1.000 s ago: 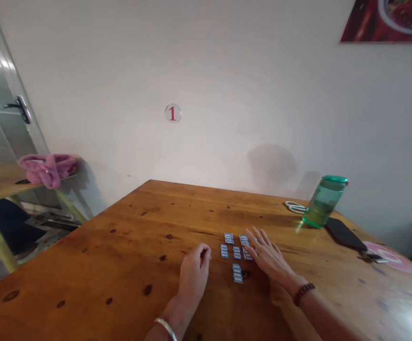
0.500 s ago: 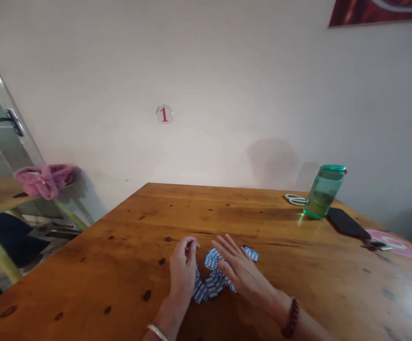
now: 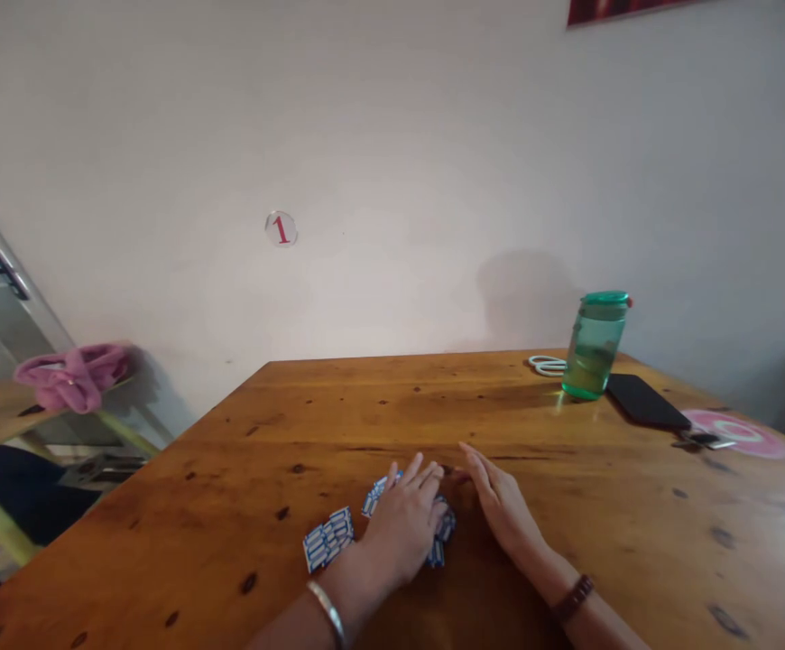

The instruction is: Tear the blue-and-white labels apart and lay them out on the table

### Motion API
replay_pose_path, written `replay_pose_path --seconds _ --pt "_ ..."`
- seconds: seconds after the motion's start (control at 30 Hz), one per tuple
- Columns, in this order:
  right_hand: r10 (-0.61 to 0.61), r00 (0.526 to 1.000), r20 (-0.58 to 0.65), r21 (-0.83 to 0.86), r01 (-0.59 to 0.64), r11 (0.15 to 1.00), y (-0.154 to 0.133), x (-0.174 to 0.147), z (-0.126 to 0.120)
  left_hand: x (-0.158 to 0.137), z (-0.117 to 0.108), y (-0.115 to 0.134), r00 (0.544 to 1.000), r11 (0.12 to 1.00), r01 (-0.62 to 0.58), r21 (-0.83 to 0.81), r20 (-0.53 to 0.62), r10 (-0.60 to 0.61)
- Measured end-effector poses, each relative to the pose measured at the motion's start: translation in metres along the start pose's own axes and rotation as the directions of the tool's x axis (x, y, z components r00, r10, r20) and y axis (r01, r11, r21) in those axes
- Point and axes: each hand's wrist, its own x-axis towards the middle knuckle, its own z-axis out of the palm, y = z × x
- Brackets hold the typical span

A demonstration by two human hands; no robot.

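Several small blue-and-white patterned cards (image 3: 328, 539) lie overlapping on the wooden table (image 3: 501, 415). My left hand (image 3: 402, 524) rests palm down over the middle of the spread, its fingers stretched forward, and hides part of it. More cards show beyond that hand's fingers and along its right side. To the right, my right hand (image 3: 504, 510) stands on its edge with the fingers extended, the palm turned toward the cards. No object shows in it. A silver bangle is on my left wrist and a dark red beaded bracelet on my right.
A green bottle (image 3: 594, 348) stands at the back right, with a coiled white cable (image 3: 547, 366) beside it. A black phone (image 3: 646, 401) and a pink round mat (image 3: 744, 433) lie farther right. Pink fluffy cloth (image 3: 74, 375) sits on another table at left.
My left hand has turned palm down and moved right, onto the cards. My right hand has shifted right, off the cards, and tipped onto its edge. Some cards now lie farther left.
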Motion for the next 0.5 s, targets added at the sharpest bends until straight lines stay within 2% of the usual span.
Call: replay_pose_path --seconds 0.13,0.2,0.27,0.37,0.43,0.5 --pt "0.021 0.997 -0.068 -0.007 -0.022 1.0 0.012 0.006 -0.004 0.014 0.013 0.011 0.97 0.982 -0.18 0.058 0.179 0.167" --pt "0.015 0.998 -0.068 -0.014 -0.016 1.0 0.015 0.006 -0.004 0.012 0.016 0.007 0.95 0.975 -0.209 0.078 0.251 0.184" --pt "0.001 0.998 -0.06 -0.015 -0.002 1.0 0.016 0.005 -0.002 0.002 0.013 -0.005 0.956 0.979 -0.162 0.126 0.265 0.124" --pt "-0.006 0.998 -0.063 -0.014 0.005 1.0 0.014 0.005 0.0 -0.03 0.002 -0.034 0.975 0.979 -0.022 0.201 0.223 -0.023" --pt "-0.001 0.997 -0.074 -0.016 0.0 1.0 0.012 0.006 0.001 -0.057 -0.004 -0.054 0.964 0.958 0.086 0.272 0.221 -0.149" --pt "0.004 0.997 -0.082 -0.023 -0.005 1.0 0.012 0.007 0.002 -0.082 -0.004 -0.07 0.96 0.931 0.133 0.34 0.189 -0.207"
